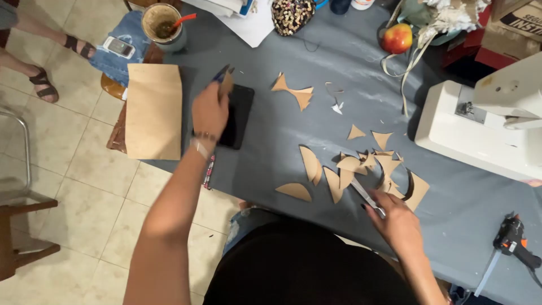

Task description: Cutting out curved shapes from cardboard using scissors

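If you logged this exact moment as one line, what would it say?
left hand: on flat black phone-like slab | right hand: on metal scissors | pile of tan cardboard offcuts | grey cloth-covered table

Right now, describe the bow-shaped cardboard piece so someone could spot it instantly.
Start at the white sewing machine on the grey table and look across toward the black phone. Between them lies the bow-shaped cardboard piece, alone, pinched at its middle, unlike the curved scraps heaped nearer the person.

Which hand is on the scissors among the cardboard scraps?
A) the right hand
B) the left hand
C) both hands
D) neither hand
A: the right hand grips the scissors by the cardboard scraps, while the left hand is over at the black phone.
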